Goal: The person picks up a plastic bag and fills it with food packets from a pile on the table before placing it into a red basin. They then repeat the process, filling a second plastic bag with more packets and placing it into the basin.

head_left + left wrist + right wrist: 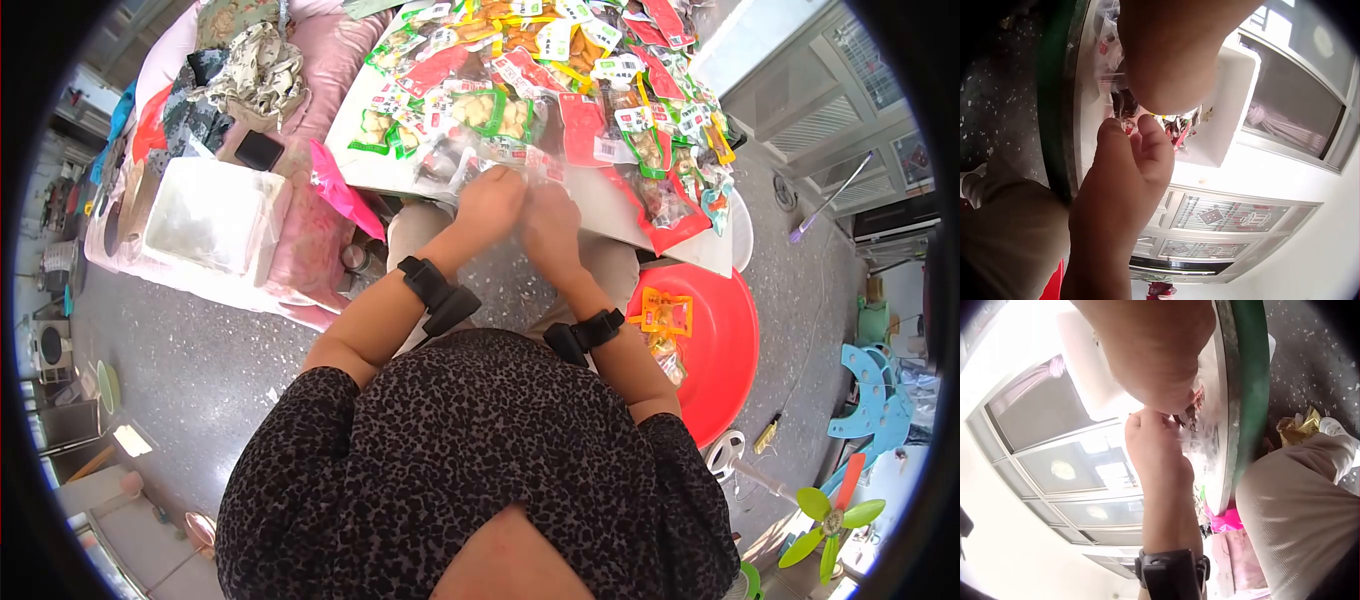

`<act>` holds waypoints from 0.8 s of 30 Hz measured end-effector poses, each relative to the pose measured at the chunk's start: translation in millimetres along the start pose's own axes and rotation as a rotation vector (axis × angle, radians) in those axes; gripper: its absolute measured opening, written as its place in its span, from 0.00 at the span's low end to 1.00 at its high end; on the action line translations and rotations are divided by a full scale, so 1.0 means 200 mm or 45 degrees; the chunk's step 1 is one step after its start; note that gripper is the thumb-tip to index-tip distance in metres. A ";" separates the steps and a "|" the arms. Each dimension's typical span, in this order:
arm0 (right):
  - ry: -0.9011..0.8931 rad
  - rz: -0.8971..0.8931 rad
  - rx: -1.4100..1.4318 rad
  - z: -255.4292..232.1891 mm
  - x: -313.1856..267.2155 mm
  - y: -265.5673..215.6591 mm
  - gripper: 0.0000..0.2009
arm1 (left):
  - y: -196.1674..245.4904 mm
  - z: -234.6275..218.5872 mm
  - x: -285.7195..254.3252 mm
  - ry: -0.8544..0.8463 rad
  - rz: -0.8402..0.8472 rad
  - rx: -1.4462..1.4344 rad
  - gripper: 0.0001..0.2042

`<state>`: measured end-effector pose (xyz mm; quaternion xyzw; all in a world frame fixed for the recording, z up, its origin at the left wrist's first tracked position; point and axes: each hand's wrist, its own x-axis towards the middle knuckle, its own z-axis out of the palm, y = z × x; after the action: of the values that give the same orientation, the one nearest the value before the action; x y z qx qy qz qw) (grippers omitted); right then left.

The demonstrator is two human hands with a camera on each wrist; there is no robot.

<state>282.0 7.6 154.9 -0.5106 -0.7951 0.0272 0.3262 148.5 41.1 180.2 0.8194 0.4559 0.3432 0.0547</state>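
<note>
In the head view my left hand [490, 207] and right hand [550, 228] are side by side at the table's front edge, almost touching. Both pinch a clear plastic food packet [545, 167] with reddish print, which sticks out past the fingers. From the left wrist, the right hand [1132, 153] shows its thumb and forefinger together at the plastic, beside dark contents. The left hand [1159, 440] has curled fingers in the right wrist view, and the near hand hides much of the packet there.
Many sealed snack packets [585, 128] in red, green and yellow cover the table [610, 205]. A red basin [725, 350] with some packets stands at the right. To the left, a white foam box [205, 215] and a phone [259, 150] lie on pink bedding.
</note>
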 end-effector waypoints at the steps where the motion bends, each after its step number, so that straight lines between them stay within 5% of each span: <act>1: -0.040 0.166 0.082 0.01 -0.01 0.00 0.14 | 0.00 0.00 -0.01 0.042 0.033 -0.038 0.04; 4: 0.148 0.236 0.229 -0.06 -0.06 -0.01 0.18 | 0.01 0.00 -0.01 0.029 -0.071 -0.092 0.04; 7: 0.127 0.939 1.405 -0.14 -0.05 -0.03 0.19 | 0.00 0.02 -0.02 0.047 -0.087 -0.125 0.05; 10: 0.134 1.363 1.717 -0.16 -0.03 0.01 0.15 | 0.02 0.02 -0.01 0.142 -0.027 -0.136 0.03; 13: -0.188 1.234 2.288 -0.11 -0.02 0.06 0.13 | 0.01 0.02 -0.01 0.033 -0.035 -0.134 0.04; 19: 0.121 1.142 2.189 0.03 0.05 0.01 0.08 | 0.04 -0.04 0.01 0.003 0.156 0.053 0.04; 21: 0.233 0.875 2.109 0.15 0.06 -0.01 0.08 | 0.08 -0.05 0.03 -0.025 0.134 0.089 0.05; 24: 0.118 0.965 2.026 0.17 0.08 -0.04 0.08 | 0.08 -0.04 0.03 0.023 0.078 0.097 0.05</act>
<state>252.7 27.3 139.3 -0.3620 -0.3035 0.6585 0.5859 157.0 34.0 196.2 0.8314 0.4437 0.3344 0.0087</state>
